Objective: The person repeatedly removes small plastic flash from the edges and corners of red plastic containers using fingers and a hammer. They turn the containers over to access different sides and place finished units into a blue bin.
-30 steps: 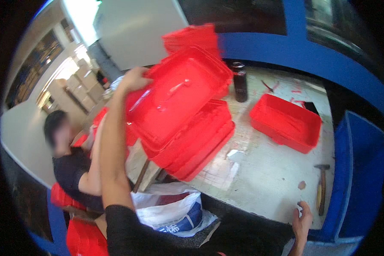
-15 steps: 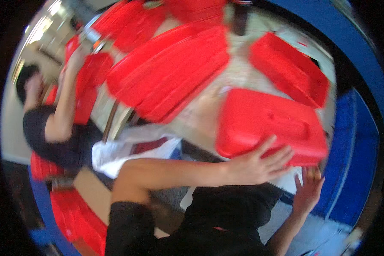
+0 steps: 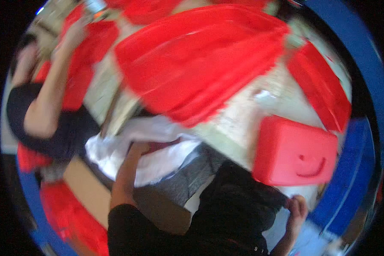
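Observation:
My left hand [image 3: 139, 148] reaches down into a white plastic bag [image 3: 109, 160] to the left of my lap. Its fingers are hidden among the bag's folds, beside something dark red [image 3: 164, 146] inside. My right hand [image 3: 298, 209] is low at the right, just below the table's near edge, with fingers curled in. Whether it holds something small is too blurred to make out. Above that hand, apart from it, a red plastic case [image 3: 296, 151] with rounded corners and a curved molded mark rests at the table's near right corner.
Stacked red plastic shells [image 3: 200, 59] fill the middle of the table [image 3: 232, 123]. An open red tray [image 3: 320, 85] lies at the far right, near a blue bin [image 3: 345, 170]. A co-worker's arm [image 3: 47, 102] is at the left. A cardboard box [image 3: 85, 187] stands beside me.
My left hand has left the red case and moved left into the white bag. My right hand has come away from the case's near edge. The view has shifted.

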Available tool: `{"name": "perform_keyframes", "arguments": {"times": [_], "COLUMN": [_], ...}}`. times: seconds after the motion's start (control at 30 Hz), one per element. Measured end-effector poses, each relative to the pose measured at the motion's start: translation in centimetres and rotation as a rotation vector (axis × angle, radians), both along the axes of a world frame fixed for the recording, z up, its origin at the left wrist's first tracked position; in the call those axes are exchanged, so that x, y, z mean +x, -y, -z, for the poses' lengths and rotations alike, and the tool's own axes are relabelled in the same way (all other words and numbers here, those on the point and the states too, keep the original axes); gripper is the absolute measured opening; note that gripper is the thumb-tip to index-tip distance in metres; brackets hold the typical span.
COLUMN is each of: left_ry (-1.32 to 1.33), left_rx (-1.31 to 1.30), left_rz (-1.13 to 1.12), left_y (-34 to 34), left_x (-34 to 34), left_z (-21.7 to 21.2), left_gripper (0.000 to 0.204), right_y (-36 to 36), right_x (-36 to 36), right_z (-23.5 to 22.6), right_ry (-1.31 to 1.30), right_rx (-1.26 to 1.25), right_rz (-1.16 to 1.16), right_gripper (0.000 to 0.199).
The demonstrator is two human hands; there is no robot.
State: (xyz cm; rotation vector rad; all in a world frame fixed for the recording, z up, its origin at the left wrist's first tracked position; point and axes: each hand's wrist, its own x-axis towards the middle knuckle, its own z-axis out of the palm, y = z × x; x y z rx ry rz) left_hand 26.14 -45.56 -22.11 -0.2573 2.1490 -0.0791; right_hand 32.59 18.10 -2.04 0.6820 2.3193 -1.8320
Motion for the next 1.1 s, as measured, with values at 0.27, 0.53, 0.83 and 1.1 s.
{"name": "perform_keyframes", "arguments": {"times": [0.27,0.53,0.83,1.1], "left_ry": [-0.208,-0.936,-1.148,-0.753], "left_rx": [-0.089,-0.02,1.002,1.144], "left_rz": [-0.142,-0.164,-0.145,0.263], "left_y": [-1.4,-3.8,-26.4,-42.6], "left_x": [0.4,2.6,1.1,-24.1], "left_z": [11.7,-13.7,-32.4,-25.1], "left_gripper": [0.028,0.031,0.042,0.042], "right_y": [7.8,10.3,18.2,2.2], "right_x": [2.4,-2.8,-3.0,-2.5], "right_z": [-4.4,-5.6,-8.7,-2.3], "right_ry": [0.198,-0.414,-0.874,-0.357], "right_rx": [0.009,0.468,0.473,0.045], "right_rz": [-0.137,-0.56,-0.84,0.246], "right_gripper": [0.018,0.03,0.047,0.022]}}
